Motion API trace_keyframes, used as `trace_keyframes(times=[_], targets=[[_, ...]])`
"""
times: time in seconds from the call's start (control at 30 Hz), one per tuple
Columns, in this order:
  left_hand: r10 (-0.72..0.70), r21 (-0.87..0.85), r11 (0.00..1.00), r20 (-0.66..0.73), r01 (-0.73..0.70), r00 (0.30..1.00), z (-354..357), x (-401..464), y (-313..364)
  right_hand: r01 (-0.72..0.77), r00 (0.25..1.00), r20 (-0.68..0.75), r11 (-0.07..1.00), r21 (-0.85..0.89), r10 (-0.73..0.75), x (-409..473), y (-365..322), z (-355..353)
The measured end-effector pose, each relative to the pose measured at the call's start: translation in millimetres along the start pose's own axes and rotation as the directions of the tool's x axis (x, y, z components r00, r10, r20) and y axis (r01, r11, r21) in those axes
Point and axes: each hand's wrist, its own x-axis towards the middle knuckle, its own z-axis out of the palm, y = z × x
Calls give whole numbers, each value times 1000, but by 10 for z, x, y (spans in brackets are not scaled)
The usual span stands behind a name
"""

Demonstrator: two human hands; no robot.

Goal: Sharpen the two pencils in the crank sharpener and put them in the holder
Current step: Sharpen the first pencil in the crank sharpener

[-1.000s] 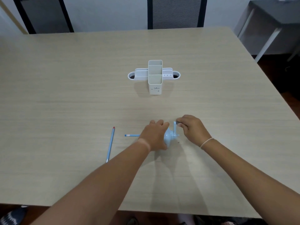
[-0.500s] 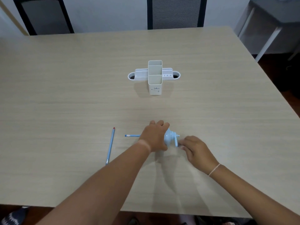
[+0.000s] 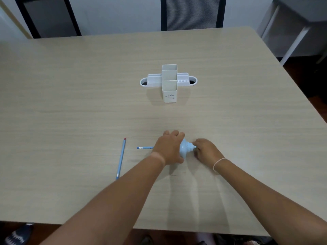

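Note:
A light blue crank sharpener [image 3: 185, 149] lies on the table near the front middle. My left hand [image 3: 169, 149] grips its body from the left and hides most of it. A blue pencil [image 3: 144, 148] sticks out leftward from under that hand, eraser end showing. My right hand [image 3: 206, 151] pinches the crank handle on the sharpener's right side. A second blue pencil [image 3: 121, 158] with a red end lies loose on the table further left. The white pencil holder [image 3: 169, 92] stands upright in the middle of the table.
The wooden table [image 3: 70, 103] reaches to a front edge just below my forearms. Two chairs [image 3: 192, 13] stand behind the far edge. A grey side table [image 3: 300, 18] is at the far right.
My right hand has turned the crank, from above the sharpener down toward me and back up beside it. My left hand and both pencils have stayed where they were.

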Motion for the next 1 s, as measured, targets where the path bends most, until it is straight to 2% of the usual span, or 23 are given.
trace_keyframes(times=[0.2,0.37,0.47,0.63,0.77,0.9,1.0], targets=[[0,-7,1000,21,0,1000,-12,-2,9,125,992,-31,987,105,-123,-512,-37,45],[-1,-15,1000,17,2,1000,-4,7,-4,231,954,-218,969,91,-207,-462,-167,-274],[-2,-26,1000,17,2,1000,-5,8,-9,235,946,-247,969,76,-210,-252,-207,-403],[3,-3,1000,18,-3,1000,-17,8,-7,110,977,-189,991,80,-93,130,-131,-379],[8,9,1000,13,-8,1000,-13,11,1,29,998,-64,999,29,-27,185,-48,-186],[0,2,1000,7,0,1000,-7,3,2,19,1000,-5,999,30,-19,-97,3,48],[7,-6,1000,12,-7,1000,-15,-3,3,71,997,8,997,37,-72,-315,28,95]])
